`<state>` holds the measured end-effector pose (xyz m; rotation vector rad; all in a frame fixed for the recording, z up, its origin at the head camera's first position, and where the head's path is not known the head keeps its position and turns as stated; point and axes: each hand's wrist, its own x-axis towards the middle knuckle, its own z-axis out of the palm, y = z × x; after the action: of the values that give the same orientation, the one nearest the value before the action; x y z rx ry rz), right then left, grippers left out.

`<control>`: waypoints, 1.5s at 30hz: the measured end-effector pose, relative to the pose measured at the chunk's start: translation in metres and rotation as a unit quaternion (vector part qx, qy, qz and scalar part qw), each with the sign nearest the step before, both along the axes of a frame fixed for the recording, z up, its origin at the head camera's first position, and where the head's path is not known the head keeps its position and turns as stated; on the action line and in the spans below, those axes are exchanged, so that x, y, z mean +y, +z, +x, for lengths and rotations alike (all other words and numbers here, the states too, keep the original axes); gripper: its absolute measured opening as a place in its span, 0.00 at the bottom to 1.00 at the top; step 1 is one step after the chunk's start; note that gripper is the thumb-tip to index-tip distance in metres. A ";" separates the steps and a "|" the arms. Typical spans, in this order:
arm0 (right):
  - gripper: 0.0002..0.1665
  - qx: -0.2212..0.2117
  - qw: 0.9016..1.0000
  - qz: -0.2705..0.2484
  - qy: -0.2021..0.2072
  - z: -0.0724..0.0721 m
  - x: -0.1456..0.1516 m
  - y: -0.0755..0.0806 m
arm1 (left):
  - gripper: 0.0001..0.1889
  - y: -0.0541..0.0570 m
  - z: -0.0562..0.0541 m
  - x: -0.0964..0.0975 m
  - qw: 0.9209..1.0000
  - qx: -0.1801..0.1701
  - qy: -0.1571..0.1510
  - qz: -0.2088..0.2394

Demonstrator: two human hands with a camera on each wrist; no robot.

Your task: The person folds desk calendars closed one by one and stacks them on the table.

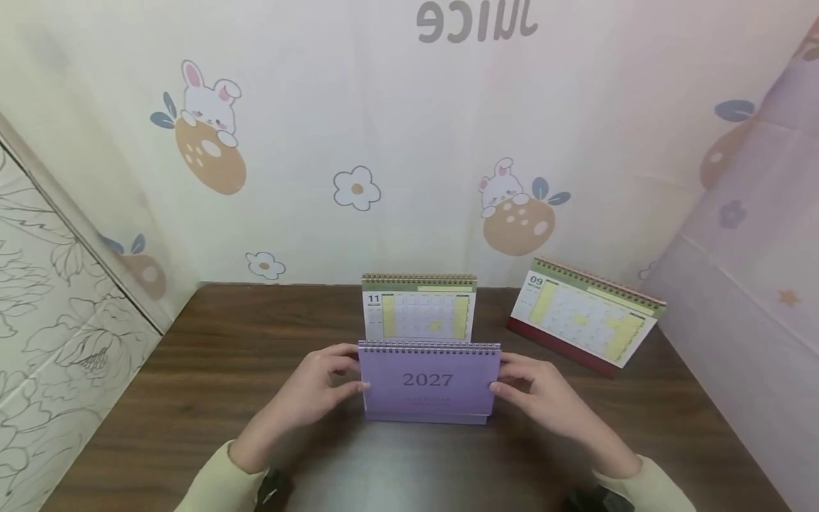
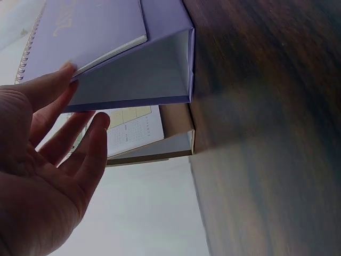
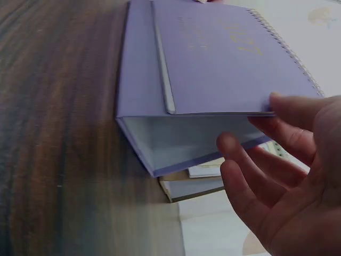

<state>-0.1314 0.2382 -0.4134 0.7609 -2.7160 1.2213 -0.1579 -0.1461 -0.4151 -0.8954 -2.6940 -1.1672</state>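
"How do the left hand (image 1: pixel 313 387) and the right hand (image 1: pixel 544 395) sit?"

"They come in from either side, palms facing each other, forearms slanting inward out of pale sleeves (image 1: pixel 220 480). Each pinches a side edge of the purple calendar (image 1: pixel 431 387), thumb on the front cover and index finger behind it. The other fingers are spread and gently bent."

"So both have hold of it?"

"Yes, each with only a small gap between thumb and finger, the cover's edge caught there."

"And where is the calendar?"

"Right between them, upright on its folded stand on the tabletop (image 1: pixel 192 377), spiral binding uppermost. It's in front of a green-topped calendar (image 1: pixel 419 313) and hides that one's lower part. A red-based calendar (image 1: pixel 582 320) stands at an angle beyond the right hand, well apart from it."

"Any writing?"

"The purple cover reads '2027', with a fainter line below that I can't make out. The green-topped page shows '11', the angled one '09'. On the printed cloth (image 1: pixel 409 114) behind, 'Juice' appears mirrored."
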 end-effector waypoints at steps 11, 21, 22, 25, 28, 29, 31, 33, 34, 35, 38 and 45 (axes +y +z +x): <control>0.10 0.044 0.998 0.042 -0.026 -0.002 -0.005 -0.011 | 0.08 -0.008 -0.004 -0.001 0.998 -0.026 -0.019 -0.062; 0.07 0.029 0.994 0.098 0.048 -0.003 -0.006 -0.016 | 0.11 -0.020 -0.003 -0.002 0.989 -0.016 -0.034 -0.144; 0.07 0.023 0.993 0.101 0.054 -0.003 -0.006 -0.017 | 0.12 -0.021 -0.002 -0.003 0.988 -0.012 -0.033 -0.151; 0.07 0.006 0.992 0.108 0.061 -0.002 -0.006 -0.017 | 0.13 -0.022 -0.001 -0.005 0.986 -0.002 -0.032 -0.161; 0.08 0.000 0.991 0.117 0.061 -0.001 -0.006 -0.016 | 0.12 -0.022 -0.002 -0.003 0.986 0.013 -0.035 -0.164; 0.08 0.000 0.991 0.120 0.062 0.000 -0.006 -0.016 | 0.12 -0.021 -0.002 -0.002 0.985 0.018 -0.034 -0.166; 0.09 0.005 0.990 0.127 0.061 0.001 -0.007 -0.016 | 0.12 -0.019 -0.002 0.000 0.984 0.027 -0.032 -0.172; 0.09 0.012 0.989 0.130 0.061 0.001 -0.008 -0.016 | 0.12 -0.017 -0.002 0.001 0.983 0.032 -0.026 -0.178; 0.09 0.017 0.989 0.132 0.059 0.002 -0.008 -0.017 | 0.12 -0.016 -0.001 0.001 0.983 0.032 -0.023 -0.181; 0.09 0.019 0.990 0.132 0.055 0.002 -0.009 -0.017 | 0.11 -0.015 0.000 0.001 0.983 0.034 -0.022 -0.181; 0.10 0.026 0.991 0.124 0.043 0.004 -0.009 -0.018 | 0.11 -0.013 0.003 0.001 0.983 0.040 -0.019 -0.176; 0.12 0.033 0.996 0.087 0.015 0.010 -0.007 -0.018 | 0.07 -0.003 0.011 0.002 0.986 0.066 -0.003 -0.150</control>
<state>-0.1214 0.2309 -0.4309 0.8470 -2.7939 0.9547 -0.1472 -0.1442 -0.4184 -0.9779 -2.8005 -0.6827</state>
